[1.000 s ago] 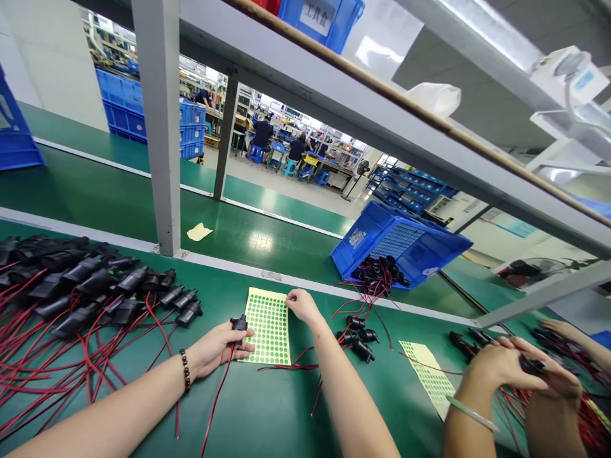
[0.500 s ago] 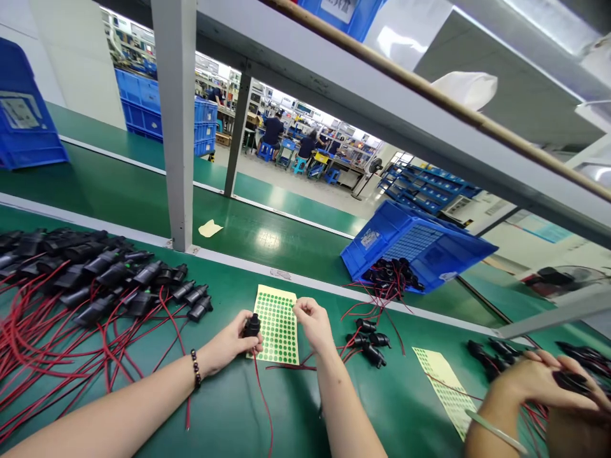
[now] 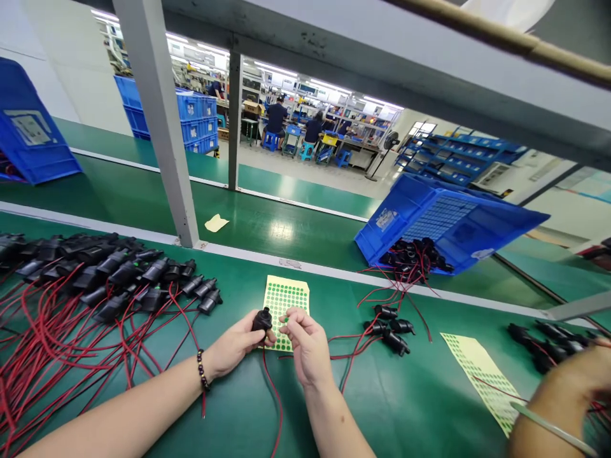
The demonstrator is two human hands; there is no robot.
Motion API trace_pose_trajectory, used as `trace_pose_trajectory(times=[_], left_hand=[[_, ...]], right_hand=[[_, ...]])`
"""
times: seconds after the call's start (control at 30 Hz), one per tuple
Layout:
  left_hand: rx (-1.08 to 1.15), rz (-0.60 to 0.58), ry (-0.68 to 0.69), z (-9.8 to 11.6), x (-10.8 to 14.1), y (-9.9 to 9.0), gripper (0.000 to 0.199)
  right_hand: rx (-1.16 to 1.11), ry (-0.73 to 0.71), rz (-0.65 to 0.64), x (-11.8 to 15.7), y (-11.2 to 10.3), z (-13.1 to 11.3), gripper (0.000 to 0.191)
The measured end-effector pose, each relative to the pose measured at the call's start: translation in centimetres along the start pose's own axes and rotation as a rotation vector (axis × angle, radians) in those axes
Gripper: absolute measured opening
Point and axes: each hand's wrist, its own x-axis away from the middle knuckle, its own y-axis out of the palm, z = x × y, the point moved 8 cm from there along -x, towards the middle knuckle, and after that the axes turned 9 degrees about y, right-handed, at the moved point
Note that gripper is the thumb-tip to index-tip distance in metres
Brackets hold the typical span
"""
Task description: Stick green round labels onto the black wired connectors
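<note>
In my left hand [image 3: 241,343] is a small black water pump [image 3: 262,320], gripped upright between thumb and fingers, its red wire [image 3: 273,388] trailing down over the table. My right hand [image 3: 305,343] is just to the right of the pump, thumb and forefinger pinched on what looks like a green dot sticker [image 3: 286,319]. Both hands are over the lower part of a pale yellow sheet of green dot stickers [image 3: 289,292], which lies flat on the green table. The right hand hides some of its dots.
Many black pumps with red wires [image 3: 114,273] are heaped at left. Several more pumps [image 3: 394,327] lie to the right, before a tilted blue crate [image 3: 429,222] holding others. At far right are a second sticker sheet [image 3: 482,375] and a co-worker's arm [image 3: 554,407]. A grey post [image 3: 160,127] stands behind.
My right hand has come from the sheet's upper right edge down and left toward the pump. The pump is tilted differently in my left hand. The co-worker's hand has moved right; the view has shifted.
</note>
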Motion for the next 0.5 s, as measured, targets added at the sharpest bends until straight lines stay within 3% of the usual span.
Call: trace_pose_trajectory(times=[0.1, 0.3, 0.5], left_hand=[[-0.144, -0.016, 0.007, -0.1, -0.1, -0.2, 0.027], [-0.571, 0.103, 0.087, 0.5, 0.2, -1.3, 0.03], [-0.712, 0.024, 0.101, 1.1, 0.5, -0.4, 0.019]], right_hand=[[0.002, 0.012, 0.004, 0.0, -0.2, -0.1, 0.009], [0.146, -0.047, -0.053, 1.1, 1.1, -0.3, 0.011], [0.258, -0.065, -0.068, 1.0, 1.8, 0.3, 0.009]])
